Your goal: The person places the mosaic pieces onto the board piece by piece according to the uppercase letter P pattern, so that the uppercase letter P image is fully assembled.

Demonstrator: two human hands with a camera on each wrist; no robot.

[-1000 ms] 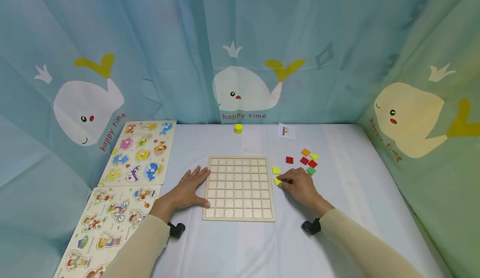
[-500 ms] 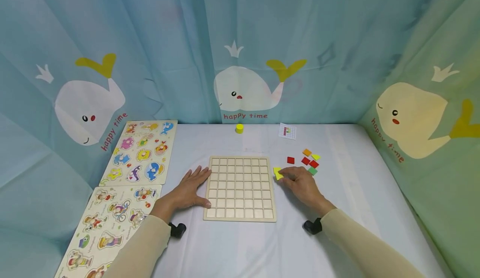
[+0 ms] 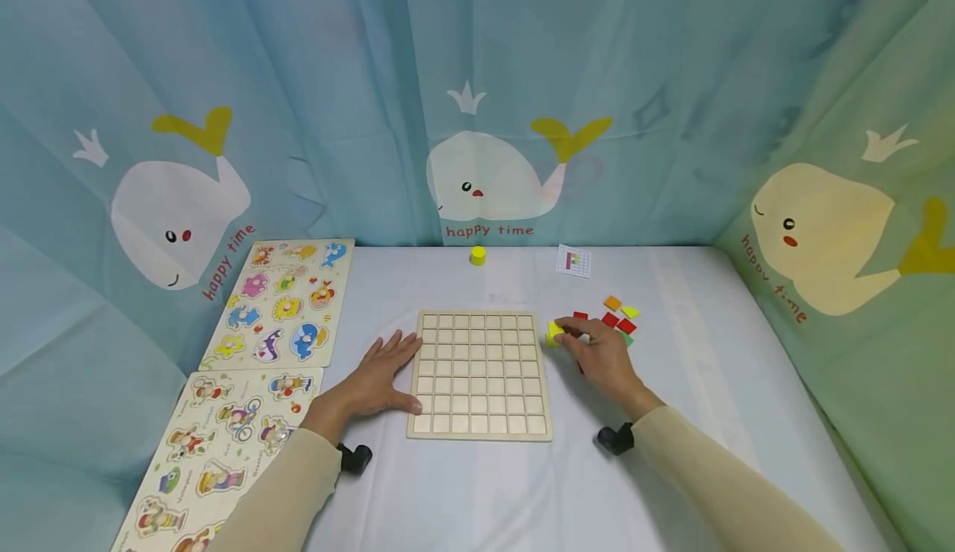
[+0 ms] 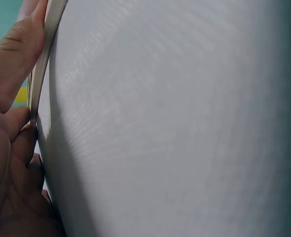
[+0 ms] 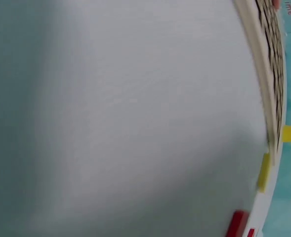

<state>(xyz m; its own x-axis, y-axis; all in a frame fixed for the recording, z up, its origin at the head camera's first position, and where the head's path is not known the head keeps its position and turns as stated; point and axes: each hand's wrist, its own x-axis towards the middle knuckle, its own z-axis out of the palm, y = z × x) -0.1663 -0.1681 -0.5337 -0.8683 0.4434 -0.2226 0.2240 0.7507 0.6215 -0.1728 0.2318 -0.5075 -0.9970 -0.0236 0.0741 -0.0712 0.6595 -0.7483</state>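
In the head view, the right hand point(image 3: 603, 357) partly covers the green tile point(image 3: 627, 339) and a red tile point(image 3: 580, 316); its fingertips hide some of the yellow piece point(image 3: 555, 333), so one tile or two cannot be told. Marks on the card point(image 3: 574, 261) are too small to read. The bottom edge cuts off both sleeves point(image 3: 276, 494) and the lower puzzle point(image 3: 205, 444). In the left wrist view, the left hand point(image 4: 9, 148) runs past the left edge. In the right wrist view, the red shape point(image 5: 237, 223) at the bottom edge is cut off and blurred.
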